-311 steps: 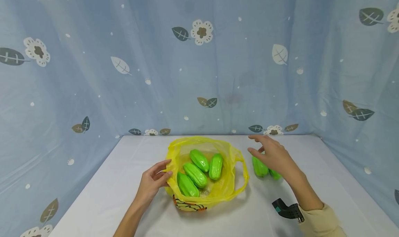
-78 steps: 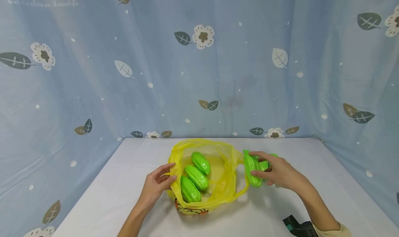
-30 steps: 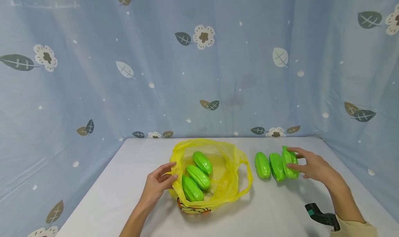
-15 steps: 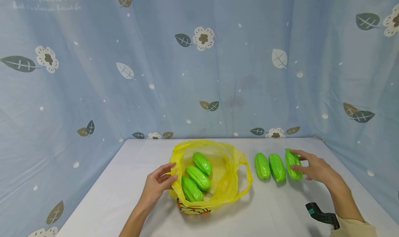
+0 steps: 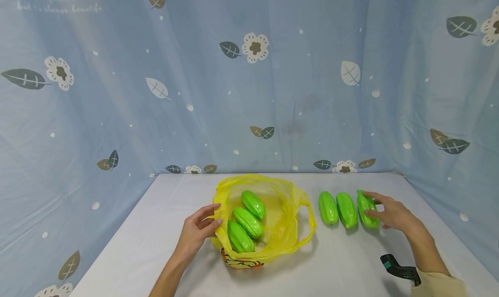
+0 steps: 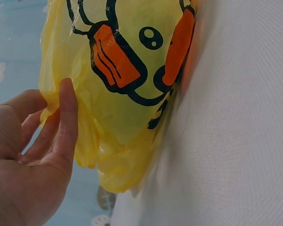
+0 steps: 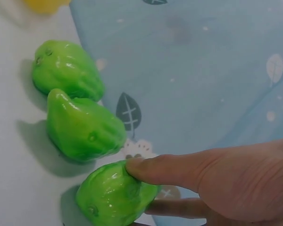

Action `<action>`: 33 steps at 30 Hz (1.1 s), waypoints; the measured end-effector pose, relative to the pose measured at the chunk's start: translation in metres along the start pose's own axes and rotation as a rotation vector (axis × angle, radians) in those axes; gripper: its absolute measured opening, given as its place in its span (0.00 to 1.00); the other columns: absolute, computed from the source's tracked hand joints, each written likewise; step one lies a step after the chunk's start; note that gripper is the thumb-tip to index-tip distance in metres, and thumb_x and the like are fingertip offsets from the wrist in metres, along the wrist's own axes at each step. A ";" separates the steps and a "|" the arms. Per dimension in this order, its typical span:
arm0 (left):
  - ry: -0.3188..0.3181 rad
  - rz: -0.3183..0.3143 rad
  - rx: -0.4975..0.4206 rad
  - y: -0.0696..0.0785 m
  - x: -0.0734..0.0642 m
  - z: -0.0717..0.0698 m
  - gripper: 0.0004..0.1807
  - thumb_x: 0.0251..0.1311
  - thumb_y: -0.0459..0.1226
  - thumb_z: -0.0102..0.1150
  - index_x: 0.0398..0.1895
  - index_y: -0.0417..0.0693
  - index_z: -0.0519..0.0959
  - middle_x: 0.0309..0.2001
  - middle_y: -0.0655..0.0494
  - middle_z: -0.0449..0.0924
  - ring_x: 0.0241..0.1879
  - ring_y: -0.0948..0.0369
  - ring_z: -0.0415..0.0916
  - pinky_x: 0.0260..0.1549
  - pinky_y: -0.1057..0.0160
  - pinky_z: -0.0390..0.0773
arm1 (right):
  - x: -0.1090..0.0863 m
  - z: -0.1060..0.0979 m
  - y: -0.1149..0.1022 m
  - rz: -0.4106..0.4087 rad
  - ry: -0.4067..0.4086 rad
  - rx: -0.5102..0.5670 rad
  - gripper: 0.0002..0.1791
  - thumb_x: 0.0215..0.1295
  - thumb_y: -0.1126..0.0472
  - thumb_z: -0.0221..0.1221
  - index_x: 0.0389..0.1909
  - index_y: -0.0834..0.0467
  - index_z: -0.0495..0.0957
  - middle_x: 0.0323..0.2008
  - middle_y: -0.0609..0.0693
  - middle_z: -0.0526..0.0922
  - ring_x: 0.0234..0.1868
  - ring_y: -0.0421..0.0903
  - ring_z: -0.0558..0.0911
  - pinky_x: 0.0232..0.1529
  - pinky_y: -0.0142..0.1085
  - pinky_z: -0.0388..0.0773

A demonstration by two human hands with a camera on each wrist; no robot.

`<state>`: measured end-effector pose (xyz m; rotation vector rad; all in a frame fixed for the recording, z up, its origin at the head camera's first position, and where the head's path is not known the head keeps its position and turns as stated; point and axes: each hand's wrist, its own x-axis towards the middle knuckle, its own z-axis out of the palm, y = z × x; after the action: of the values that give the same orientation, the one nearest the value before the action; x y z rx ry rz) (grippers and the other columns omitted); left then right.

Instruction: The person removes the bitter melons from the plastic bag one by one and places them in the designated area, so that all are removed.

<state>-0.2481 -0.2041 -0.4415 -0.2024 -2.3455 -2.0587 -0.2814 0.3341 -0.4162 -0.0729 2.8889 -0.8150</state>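
My left hand (image 5: 199,225) pinches the left rim of a yellow plastic bag (image 5: 282,240) between thumb and fingers; the left wrist view shows the bag's film (image 6: 118,127) with a printed cartoon face. The bag's mouth faces up, and three glossy green bitter melons (image 5: 247,222) lie inside. My right hand (image 5: 395,212) grips a green bitter melon (image 5: 366,208) that rests on the table, the rightmost of three in a row. In the right wrist view my thumb lies on this melon (image 7: 111,195); the other fingers are partly hidden behind it.
Two more bitter melons, one nearer the bag (image 5: 328,208) and one in the middle (image 5: 347,210), lie side by side. The bag's handle loop (image 5: 309,227) reaches toward them. A patterned blue curtain (image 5: 249,93) stands behind and beside the white table (image 5: 312,275).
Earlier, four melons were in the bag and two outside; now three are in each place. My right hand carried one rightward out and lowered it beside the others. My left hand stays on the rim.
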 end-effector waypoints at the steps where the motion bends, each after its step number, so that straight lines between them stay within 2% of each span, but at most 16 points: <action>1: 0.000 0.001 0.000 0.000 0.000 0.000 0.25 0.60 0.40 0.67 0.61 0.52 0.75 0.59 0.46 0.77 0.43 0.60 0.82 0.35 0.62 0.86 | 0.000 0.000 0.000 -0.001 0.000 0.001 0.41 0.67 0.49 0.61 0.71 0.66 0.56 0.62 0.83 0.60 0.31 0.48 0.83 0.30 0.41 0.82; 21: -0.016 0.018 0.004 -0.002 0.000 0.001 0.25 0.61 0.40 0.66 0.62 0.52 0.75 0.59 0.45 0.76 0.42 0.60 0.82 0.35 0.61 0.86 | 0.003 0.009 0.001 -0.017 -0.028 0.000 0.41 0.67 0.49 0.59 0.71 0.67 0.55 0.62 0.83 0.59 0.28 0.46 0.82 0.28 0.39 0.81; 33: -0.015 0.026 0.009 -0.002 0.000 -0.001 0.25 0.61 0.39 0.66 0.62 0.51 0.75 0.59 0.44 0.76 0.42 0.60 0.82 0.35 0.62 0.86 | 0.005 0.008 0.002 -0.001 -0.018 -0.006 0.42 0.67 0.46 0.58 0.71 0.68 0.55 0.61 0.83 0.60 0.30 0.47 0.83 0.29 0.41 0.82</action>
<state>-0.2486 -0.2050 -0.4436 -0.2476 -2.3470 -2.0414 -0.2854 0.3312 -0.4248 -0.0815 2.8750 -0.8012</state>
